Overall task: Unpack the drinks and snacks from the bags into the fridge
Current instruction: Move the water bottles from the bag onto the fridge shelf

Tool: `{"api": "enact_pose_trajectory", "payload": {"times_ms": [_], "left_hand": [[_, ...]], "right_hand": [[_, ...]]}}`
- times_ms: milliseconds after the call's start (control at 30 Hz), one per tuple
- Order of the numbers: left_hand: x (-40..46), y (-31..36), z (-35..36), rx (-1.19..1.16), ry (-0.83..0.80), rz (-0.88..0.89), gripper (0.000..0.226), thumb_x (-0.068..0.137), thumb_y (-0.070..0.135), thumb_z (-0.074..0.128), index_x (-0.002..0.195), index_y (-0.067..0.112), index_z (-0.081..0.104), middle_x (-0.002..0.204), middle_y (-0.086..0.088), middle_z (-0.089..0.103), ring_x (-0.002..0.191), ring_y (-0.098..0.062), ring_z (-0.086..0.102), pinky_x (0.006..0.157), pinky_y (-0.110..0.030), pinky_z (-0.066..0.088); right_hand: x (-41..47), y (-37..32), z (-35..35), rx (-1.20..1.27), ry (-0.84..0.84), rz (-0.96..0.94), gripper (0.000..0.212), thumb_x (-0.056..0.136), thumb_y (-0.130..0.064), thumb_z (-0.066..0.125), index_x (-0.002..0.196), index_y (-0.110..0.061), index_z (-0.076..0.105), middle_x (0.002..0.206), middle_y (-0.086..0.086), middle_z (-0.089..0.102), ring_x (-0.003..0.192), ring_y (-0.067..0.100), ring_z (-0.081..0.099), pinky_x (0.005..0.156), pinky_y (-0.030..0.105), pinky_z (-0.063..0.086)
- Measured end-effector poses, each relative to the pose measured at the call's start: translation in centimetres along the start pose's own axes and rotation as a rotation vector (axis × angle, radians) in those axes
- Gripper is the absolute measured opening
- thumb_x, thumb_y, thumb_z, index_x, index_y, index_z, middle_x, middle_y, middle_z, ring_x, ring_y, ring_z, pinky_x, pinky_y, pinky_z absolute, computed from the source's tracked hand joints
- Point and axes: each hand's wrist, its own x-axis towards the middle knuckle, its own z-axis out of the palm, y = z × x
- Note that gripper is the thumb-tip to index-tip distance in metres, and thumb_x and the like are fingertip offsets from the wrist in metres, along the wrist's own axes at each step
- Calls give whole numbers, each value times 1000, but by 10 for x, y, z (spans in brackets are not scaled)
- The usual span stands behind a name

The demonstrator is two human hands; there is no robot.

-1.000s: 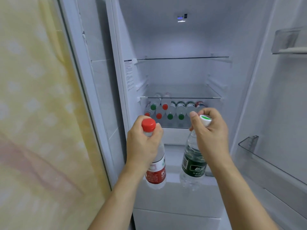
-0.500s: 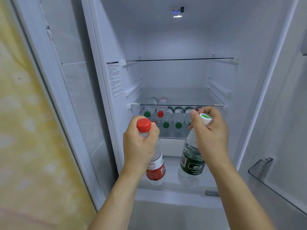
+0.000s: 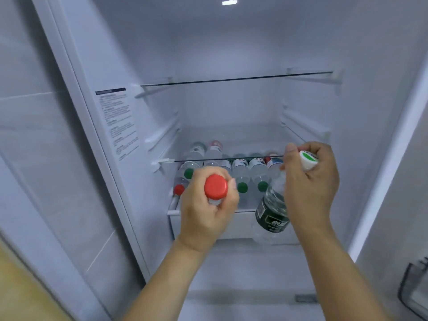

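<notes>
My left hand (image 3: 205,216) grips the neck of a red-capped water bottle (image 3: 215,186), whose body is hidden behind the hand. A clear bottle with a dark green label (image 3: 272,215) and a white cap with a green top hangs tilted from my right hand (image 3: 310,188). Both bottles are held in front of the open fridge (image 3: 231,54), just before the drawer level. Several water bottles (image 3: 240,174) with green and red caps lie on their sides under the lower glass shelf (image 3: 222,158), caps facing me.
An upper glass shelf (image 3: 236,78) is bare. A printed label (image 3: 118,121) is stuck on the fridge's left inner wall. The open door's bin (image 3: 414,290) shows at the lower right. A tiled wall (image 3: 34,158) runs along the left.
The view has closed in on the fridge. Both hands have carried their bottles forward, toward the row of lying bottles; the green-label bottle now tilts more.
</notes>
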Motion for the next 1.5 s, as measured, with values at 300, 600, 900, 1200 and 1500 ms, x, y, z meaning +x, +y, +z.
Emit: {"api": "enact_pose_trajectory", "payload": {"times_ms": [300,600,900,1200,1500], "left_hand": [[12,-68,43,43,-508,685,25,87,15,69,101,7,50,92,-15,65,85,-31,60,84,-41,50],[30,-112,72,89,-645,916,12,97,17,53,100,7,48,92,-14,66,82,-28,60,87,-41,48],[29,-170,74,313,-659,906,20,89,17,65,106,11,54,107,-7,68,101,-26,62,96,-40,46],[23,-214,67,534,-739,366,44,82,15,75,123,5,60,133,-10,59,124,-28,54,104,-39,46],[28,-225,104,796,-759,162,56,80,-6,50,135,-2,46,146,-17,39,139,-35,31,116,-45,28]], "right_hand": [[25,31,6,-115,150,-9,17,91,-37,63,81,-33,50,77,3,68,67,15,64,57,14,43],[36,44,-4,-195,210,-31,18,93,-34,62,81,-31,49,76,4,67,67,17,65,55,14,44],[39,57,5,-210,217,-8,18,92,-36,63,81,-31,49,76,4,67,66,18,65,55,13,44],[40,66,16,-215,208,19,15,91,-36,64,84,-30,52,77,-1,67,68,15,66,62,24,51],[36,73,23,-215,189,40,17,91,-37,63,91,-22,55,79,1,68,68,15,66,58,15,49]]}}
